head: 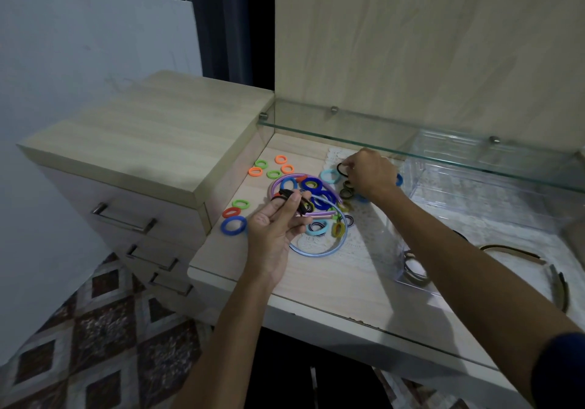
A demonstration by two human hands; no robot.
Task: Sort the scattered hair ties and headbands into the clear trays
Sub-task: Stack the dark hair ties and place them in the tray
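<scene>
Left grip: left hand point(274, 221) raised palm-up over the tabletop point(319, 282), thumb and fingers pinching black hair ties point(289, 198) looped over the fingertips.
Right grip: right hand point(370, 174) reaching forward under the glass shelf point(411, 150), fingers curled round a thin black hair tie point(341, 169) lying on the white lace mat point(357, 237).
Pile between the hands: dark blue ties point(316, 193), a light blue tie point(330, 176) and olive ties point(346, 190) tangled with a purple headband point(286, 178) and a light blue headband point(316, 254).
Left scatter: orange ties point(255, 171) and green ties point(261, 164) spread on bare wood near the drawer unit point(148, 142); nearer the front edge, a green tie point(240, 203), a red tie point(231, 212) and a large blue tie point(233, 225) just beside one another.
Near tray: clear tray point(395, 244) on the mat beneath the right forearm, holding a dark headband point(414, 274) partly hidden by the arm.
Far tray: second clear tray point(474, 174) standing at the back under the glass shelf.
Right edge: dark headbands point(512, 252) lying on the tabletop well apart from the pile.
Surroundings: pale wood panel point(411, 35) behind, patterned floor point(95, 329) below.
</scene>
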